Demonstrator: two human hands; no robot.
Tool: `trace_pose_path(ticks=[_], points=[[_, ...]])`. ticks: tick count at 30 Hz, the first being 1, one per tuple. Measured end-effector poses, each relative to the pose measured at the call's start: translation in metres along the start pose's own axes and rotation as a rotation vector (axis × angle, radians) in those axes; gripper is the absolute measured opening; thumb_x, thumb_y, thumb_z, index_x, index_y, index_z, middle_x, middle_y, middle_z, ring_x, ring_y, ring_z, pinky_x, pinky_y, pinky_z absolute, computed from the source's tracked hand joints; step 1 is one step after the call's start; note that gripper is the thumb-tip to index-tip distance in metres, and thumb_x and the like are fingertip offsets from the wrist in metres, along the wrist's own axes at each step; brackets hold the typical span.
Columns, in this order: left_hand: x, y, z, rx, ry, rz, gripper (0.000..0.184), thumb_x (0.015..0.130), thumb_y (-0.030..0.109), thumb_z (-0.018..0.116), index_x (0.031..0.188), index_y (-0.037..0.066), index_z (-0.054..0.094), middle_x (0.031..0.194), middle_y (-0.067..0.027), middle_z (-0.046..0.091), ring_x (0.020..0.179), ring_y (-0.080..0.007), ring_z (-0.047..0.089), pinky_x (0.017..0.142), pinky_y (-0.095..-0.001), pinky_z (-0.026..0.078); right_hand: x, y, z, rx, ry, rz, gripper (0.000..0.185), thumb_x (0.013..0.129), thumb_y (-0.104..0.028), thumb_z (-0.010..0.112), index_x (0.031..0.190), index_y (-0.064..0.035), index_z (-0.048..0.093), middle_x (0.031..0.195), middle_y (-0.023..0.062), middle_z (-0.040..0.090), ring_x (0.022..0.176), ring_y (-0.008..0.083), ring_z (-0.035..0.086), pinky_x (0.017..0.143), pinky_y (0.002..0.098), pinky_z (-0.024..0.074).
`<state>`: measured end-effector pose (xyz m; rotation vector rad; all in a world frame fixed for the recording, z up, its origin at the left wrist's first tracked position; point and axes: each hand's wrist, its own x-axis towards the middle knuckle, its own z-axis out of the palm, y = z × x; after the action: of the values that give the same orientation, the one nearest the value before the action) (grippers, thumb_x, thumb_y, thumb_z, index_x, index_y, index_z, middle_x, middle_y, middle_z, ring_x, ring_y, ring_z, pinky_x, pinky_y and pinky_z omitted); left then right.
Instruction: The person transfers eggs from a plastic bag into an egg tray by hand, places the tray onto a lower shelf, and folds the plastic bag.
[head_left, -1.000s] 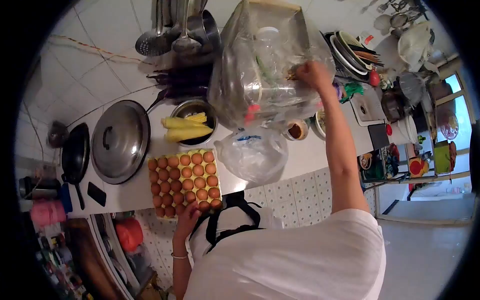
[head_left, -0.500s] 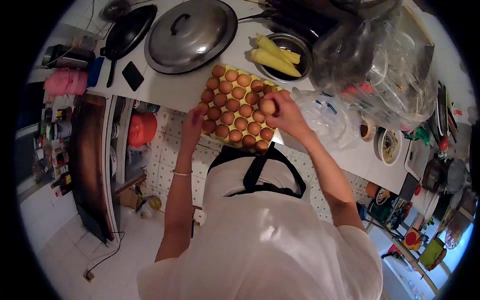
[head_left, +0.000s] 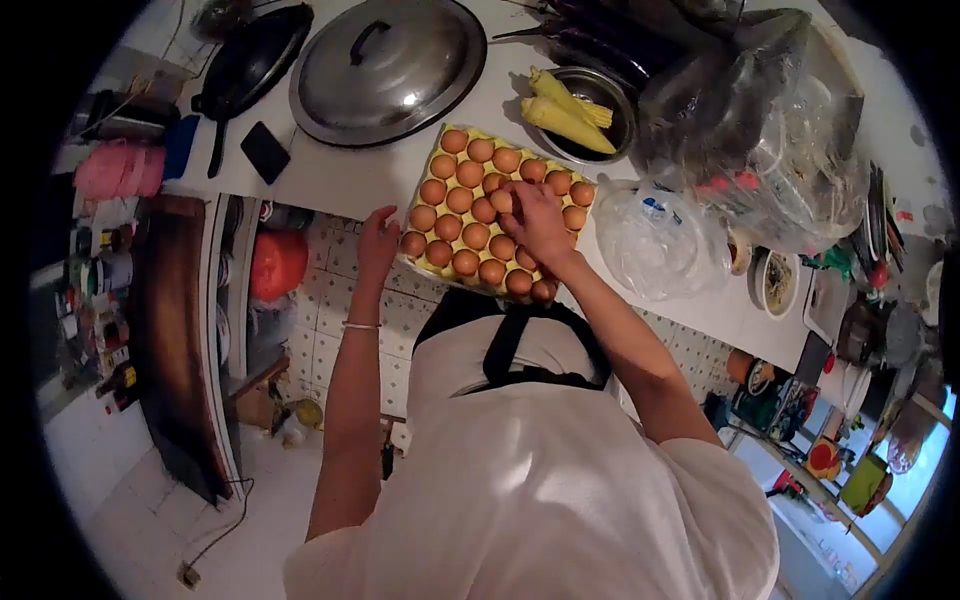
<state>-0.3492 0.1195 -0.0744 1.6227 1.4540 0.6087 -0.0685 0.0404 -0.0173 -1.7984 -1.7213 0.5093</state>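
The egg (head_left: 502, 201) pinched in the right hand's (head_left: 543, 222) fingers, just above the tray (head_left: 463, 157), could slip or crack against its neighbours if the pinch loosens or squeezes too hard. The left hand (head_left: 378, 242), loosely spread and empty just beside the tray, may not steady it against a nudge. I count one tray, one lid (head_left: 425, 75) and six eggs (head_left: 506, 160) along the far row; the hand hides the full count.

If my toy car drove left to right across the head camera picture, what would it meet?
Black pan, left hand, egg tray, small clear plastic bag, white bowl.
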Motion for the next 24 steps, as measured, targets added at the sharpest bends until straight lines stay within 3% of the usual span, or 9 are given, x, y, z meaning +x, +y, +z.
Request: trace_pose_path(ticks=[8,10,13,14,15,16,18,21,24], points=[[0.057,-0.024,0.025,-0.143,-0.224,-0.060,0.038,0.091,0.028,0.053,0.119,0.003,0.055,0.115,-0.0119,0.059,0.107,-0.0215,0.055,0.094,-0.0321,0.041,-0.061,0.030,-0.013,0.240,0.320,0.277,0.045,0.076,-0.014,0.066,0.117,-0.0041,0.051,0.105,0.0145,0.057,0.100,0.0304,0.051,0.085,0.0410,0.0430],[0.076,-0.051,0.037,-0.277,-0.274,-0.199,0.045,0.093,0.034,0.048,0.122,0.001,0.053,0.119,-0.0139,0.056,0.111,-0.0217,0.052,0.096,-0.0324,0.039,-0.096,0.036,-0.011,0.348,0.492,0.591,0.042,0.081,-0.017,0.063,0.118,-0.0023,0.049,0.103,0.0149,0.057,0.093,0.0265,0.055,0.078,0.0353,0.0466],[0.043,0.032,0.023,-0.632,-0.347,-0.287,0.057,0.090,0.043,0.053,0.131,0.005,0.043,0.127,-0.0079,0.048,0.117,-0.0202,0.046,0.099,-0.0357,0.038,-0.130,0.050,0.014,0.506,0.417,0.808,0.029,0.090,-0.023,0.053,0.109,-0.0017,0.049,0.099,0.0090,0.056,0.082,0.0194,0.054,0.077,0.0321,0.0456],[0.060,0.004,0.029,-0.652,-0.515,-0.132,0.060,0.088,0.041,0.054,0.133,0.004,0.040,0.130,-0.0097,0.046,0.119,-0.0215,0.045,0.100,-0.0365,0.037,-0.140,0.067,0.033,0.555,0.401,0.718,0.032,0.094,-0.031,0.046,0.106,-0.0025,0.051,0.093,0.0056,0.056,0.084,0.0169,0.051,0.080,0.0335,0.0439],[0.076,-0.026,0.037,-0.686,-0.678,0.024,0.063,0.087,0.039,0.056,0.136,0.003,0.036,0.134,-0.0115,0.043,0.121,-0.0228,0.044,0.101,-0.0373,0.036,-0.127,0.057,0.033,0.722,0.396,0.947,0.037,0.095,-0.037,0.040,0.103,-0.0024,0.052,0.091,0.0051,0.055,0.086,0.0162,0.049,0.080,0.0340,0.0432],[0.064,0.002,0.028,-0.778,-0.792,0.055,0.052,0.097,0.039,0.036,0.134,0.003,0.039,0.130,-0.0093,0.047,0.120,-0.0224,0.044,0.100,-0.0375,0.037,-0.128,0.070,0.053,0.938,0.449,0.802,0.038,0.095,-0.037,0.040,0.101,-0.0023,0.054,0.090,0.0047,0.055,0.084,0.0168,0.049,0.078,0.0331,0.0432],[0.030,0.107,0.016,-0.519,-0.876,0.156,0.067,0.088,0.042,0.053,0.138,0.002,0.033,0.137,-0.0117,0.040,0.124,-0.0241,0.042,0.102,-0.0369,0.036,-0.123,0.094,0.088,0.964,0.462,0.824,0.041,0.095,-0.040,0.038,0.102,-0.0032,0.055,0.086,0.0059,0.055,0.077,0.0154,0.049,0.070,0.0321,0.0441],[0.044,0.101,0.027,-0.741,-0.898,-0.245,0.062,0.091,0.045,0.047,0.137,0.005,0.036,0.132,-0.0090,0.045,0.120,-0.0207,0.045,0.099,-0.0356,0.038,-0.098,0.048,0.035,1.125,0.435,1.036,0.050,0.092,-0.050,0.039,0.102,-0.0036,0.056,0.077,0.0052,0.054,0.071,0.0134,0.048,0.066,0.0319,0.0431],[0.085,0.056,0.032,-0.693,-0.928,-0.375,0.063,0.090,0.047,0.046,0.136,0.004,0.038,0.133,-0.0095,0.045,0.120,-0.0212,0.045,0.101,-0.0364,0.037,-0.098,0.062,0.047,0.998,0.471,1.117,0.068,0.089,-0.060,0.039,0.120,-0.0014,0.054,0.105,0.0129,0.060,0.092,0.0202,0.055,0.083,0.0355,0.0435]])
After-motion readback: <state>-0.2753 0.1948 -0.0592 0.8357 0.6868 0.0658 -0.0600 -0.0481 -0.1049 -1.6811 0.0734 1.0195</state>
